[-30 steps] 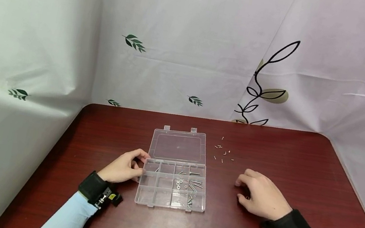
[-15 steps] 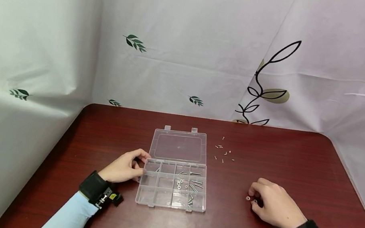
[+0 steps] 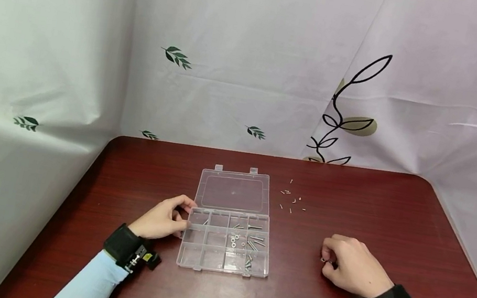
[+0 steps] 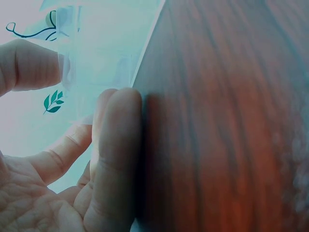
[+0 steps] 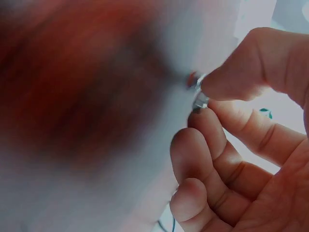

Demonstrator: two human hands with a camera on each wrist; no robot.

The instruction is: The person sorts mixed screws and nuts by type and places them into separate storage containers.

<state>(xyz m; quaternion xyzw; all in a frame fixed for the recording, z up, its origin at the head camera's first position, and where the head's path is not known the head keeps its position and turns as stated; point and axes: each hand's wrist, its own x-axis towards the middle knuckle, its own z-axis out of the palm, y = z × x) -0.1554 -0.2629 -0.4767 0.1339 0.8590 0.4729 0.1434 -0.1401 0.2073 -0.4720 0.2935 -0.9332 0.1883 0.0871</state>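
Observation:
A clear plastic compartment box [image 3: 212, 259] lies on the table with its lid [image 3: 233, 191] folded back. My left hand [image 3: 161, 218] grips its left side, thumb on the wall near the front and fingers further back; the left wrist view shows the fingertips against the box wall [image 4: 104, 48]. Right of the box, my right hand [image 3: 354, 265] is low over the table, fingers curled. In the right wrist view its thumb and index finger pinch at a small metal nut [image 5: 201, 101], and a second nut [image 5: 194, 79] shows beside the thumb tip.
Screws [image 3: 252, 246] and white-looking rings [image 3: 233, 244] lie in the right-hand compartments of the box. Several tiny screws [image 3: 290, 210] are scattered on the dark red table [image 3: 158, 172] right of the lid. Pale patterned cloth [image 3: 234, 63] hangs behind and at the sides.
My right hand has moved rightward and nearer, away from the box, then slightly back left. Two nuts showed at its fingertips half a second ago; the fingers now close on them. The left hand stays.

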